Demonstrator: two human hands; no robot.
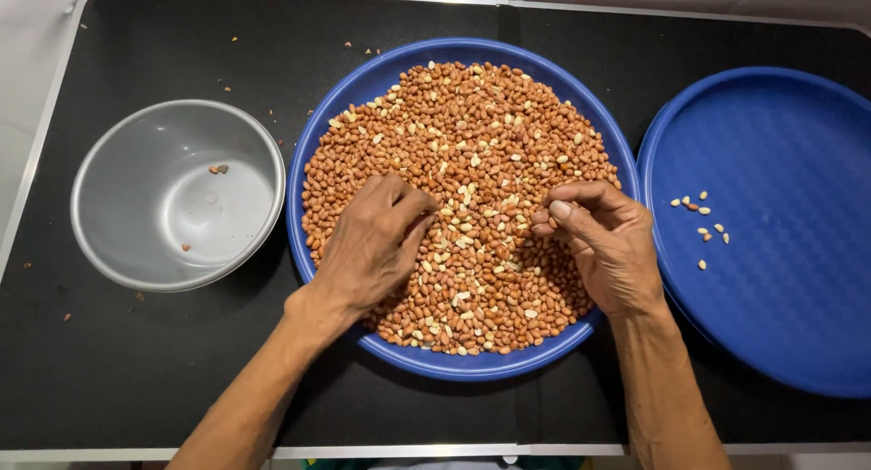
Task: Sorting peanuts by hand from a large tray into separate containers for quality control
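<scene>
Peanuts (472, 143) fill the blue round tray (363, 84) at the middle of the black table (136, 370), a flat bed of red-brown nuts with pale skinless ones scattered through it. Both my hands are down in the near half of that bed. My left hand (372, 248) rests knuckles-up on the nuts, fingers curled together and tucked into the pile; I cannot tell whether anything sits inside the curl. My right hand (603, 243) lies just beside it, thumb and fingertips pinched together at its left end, seemingly on a nut or two, though the pinch hides them. The two hands face each other across a narrow strip of peanuts, and most of the bed lies beyond my fingertips, away from me. To the left of the tray stands a grey metal bowl (118, 252), holding only a few bits, nearer my left hand. To the right lies a second blue tray (771, 325), touching or overlapping the first, with a few pale nuts (700, 223) on it, nearer my right.
</scene>
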